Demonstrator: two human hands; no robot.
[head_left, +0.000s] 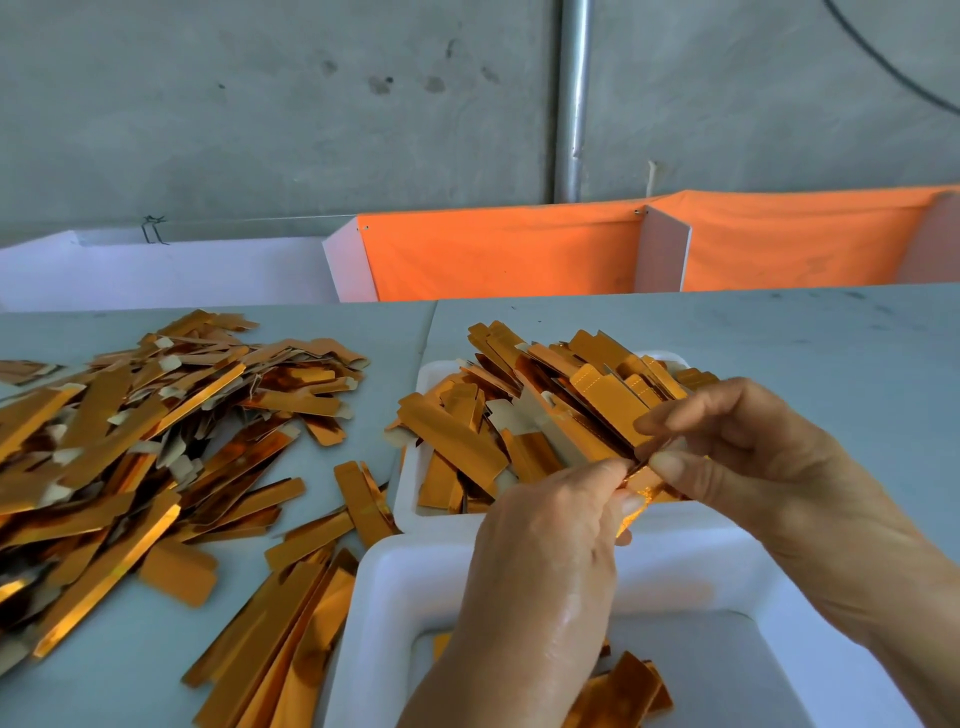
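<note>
- A worker's left hand (545, 545) and right hand (753, 457) are meeting over one gold foil card strip (643, 480). The thumb and fingertips of each hand are clamping it from opposite sides.
- The strip is being held in the air between the two hands. Most of it is hidden by the fingers, so how it is being folded or creased cannot be told.
- Directly beneath the grip, a near foam tray (395, 582) is holding only a few strips (628, 686). They are likely the finished ones, which suggests the job is at an early stage.
- Just beyond the grip, a far foam tray (410, 499) is brimming with a stack of strips (467, 436), and some are spilling over its rim.
- Well off to the left of the grip, a loose heap (130, 431) of the same strips is sprawling across the grey table (779, 338), with more lying beside the near tray.
- Judging by that stock, most of the work is waiting to be done.
- Far behind the grip, an orange cloth (519, 254) is hanging along the table's back edge.
</note>
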